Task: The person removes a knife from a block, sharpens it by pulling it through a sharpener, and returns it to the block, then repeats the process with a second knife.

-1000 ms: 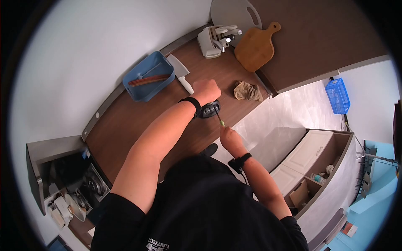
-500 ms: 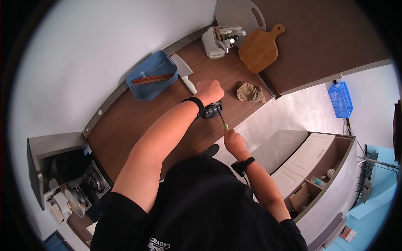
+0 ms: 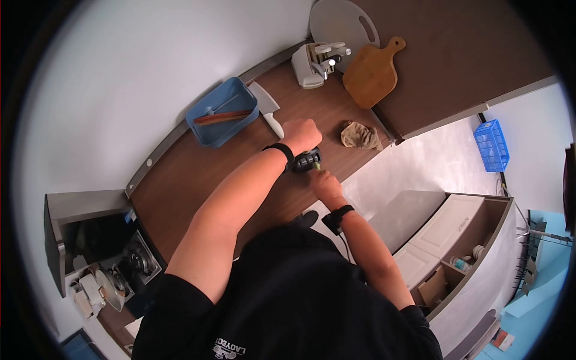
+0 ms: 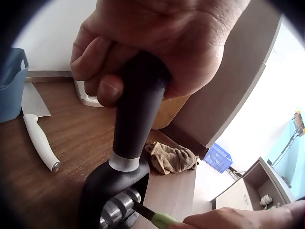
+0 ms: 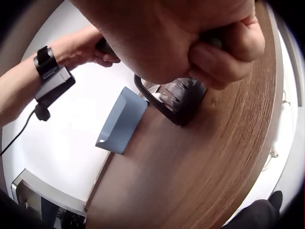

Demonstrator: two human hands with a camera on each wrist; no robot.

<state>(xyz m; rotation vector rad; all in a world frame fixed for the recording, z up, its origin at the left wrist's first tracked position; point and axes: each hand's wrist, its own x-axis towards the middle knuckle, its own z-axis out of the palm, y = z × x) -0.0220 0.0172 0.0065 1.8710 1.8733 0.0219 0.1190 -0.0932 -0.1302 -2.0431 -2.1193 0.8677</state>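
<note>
My left hand point(image 3: 302, 134) grips the upright black handle of a knife sharpener point(image 4: 138, 114), whose base stands on the brown countertop. Metal sharpening wheels show in the base in the left wrist view. My right hand point(image 3: 327, 185) holds a small knife by its green handle point(image 4: 163, 220), close beside the base. A short stretch of dark blade runs into the sharpener's slot; the rest is hidden there. In the right wrist view my fingers cover most of the knife. A cleaver with a white handle point(image 4: 42, 143) lies on the counter left of the sharpener.
Against the wall sits a blue bin point(image 3: 210, 137) with reddish-brown sticks inside. Further back are a white knife block point(image 3: 307, 69) and a wooden cutting board point(image 3: 370, 75). A crumpled brown cloth point(image 3: 360, 135) lies near the counter's right end. A stove point(image 3: 141, 259) is at lower left.
My right hand has come in toward the sharpener, so less of the blade shows outside it. My left hand keeps its hold on the handle. The head view has shifted slightly.
</note>
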